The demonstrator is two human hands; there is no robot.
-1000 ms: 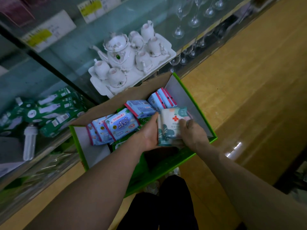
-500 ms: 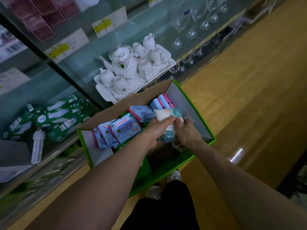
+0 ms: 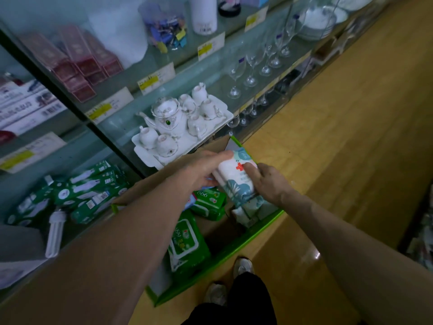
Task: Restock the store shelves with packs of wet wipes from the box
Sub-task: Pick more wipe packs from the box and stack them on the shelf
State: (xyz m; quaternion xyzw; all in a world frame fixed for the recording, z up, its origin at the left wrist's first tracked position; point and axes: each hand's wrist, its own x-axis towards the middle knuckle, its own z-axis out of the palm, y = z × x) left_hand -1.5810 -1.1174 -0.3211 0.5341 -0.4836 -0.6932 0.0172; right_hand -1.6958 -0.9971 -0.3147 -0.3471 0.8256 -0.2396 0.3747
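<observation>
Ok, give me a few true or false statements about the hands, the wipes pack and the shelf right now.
1. The left hand and right hand both hold the white-and-teal wet wipes pack with a red cross. True.
2. The clear stemmed glasses stand left of the white porcelain tea set. False: they stand to its right.
3. The tea set stands on a glass shelf beyond the green-edged cardboard box. True.
4. The box holds no packs. False: green wipes packs lie inside.
</observation>
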